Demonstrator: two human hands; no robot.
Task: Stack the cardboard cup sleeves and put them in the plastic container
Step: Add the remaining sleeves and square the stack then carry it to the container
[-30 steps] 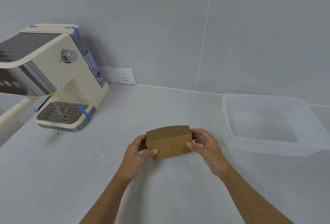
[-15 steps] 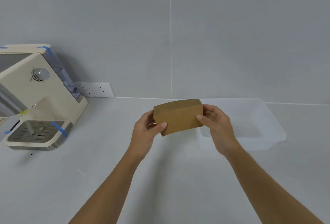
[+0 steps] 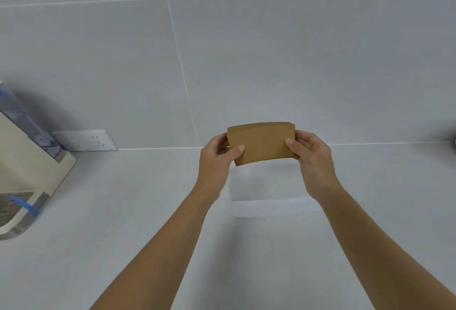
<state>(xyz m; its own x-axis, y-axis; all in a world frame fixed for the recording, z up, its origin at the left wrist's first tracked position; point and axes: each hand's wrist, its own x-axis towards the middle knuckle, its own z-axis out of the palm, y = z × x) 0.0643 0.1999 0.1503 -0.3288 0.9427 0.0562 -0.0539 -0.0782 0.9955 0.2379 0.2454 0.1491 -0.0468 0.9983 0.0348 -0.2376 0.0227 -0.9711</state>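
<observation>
- Counter [image 3: 123,211]: pale grey, runs back to the tiled wall; coffee machine [image 3: 22,161] at far left edge, wall socket [image 3: 85,140] just beside it.
- Plastic container [image 3: 271,207]: clear, sits on the counter directly below and slightly behind the raised hands; only its near wall and rim show plainly, the rest is hidden by the hands and the stack or too faint to tell.
- Stack of sleeves [image 3: 261,143]: brown cardboard, flattened, pressed together as one block, held in the air above the container, not touching it. Long axis runs left-right, slightly tilted, right end higher.
- Left hand [image 3: 216,159]: clamped on the left end of the stack, thumb on the near face, fingers behind.
- Right hand [image 3: 311,159]: clamped on the right end, same pinch. Both hands equally near; neither is free.
- Key relation: container lies straight down from the stack, so the coming move looks like a plain lowering, long axis probably in line with the container's near wall.
- Versus half a second back: stack was left of the container, which sat off to the right; now it is over it. Coffee machine has slid mostly out of view, so the head has turned right.
</observation>
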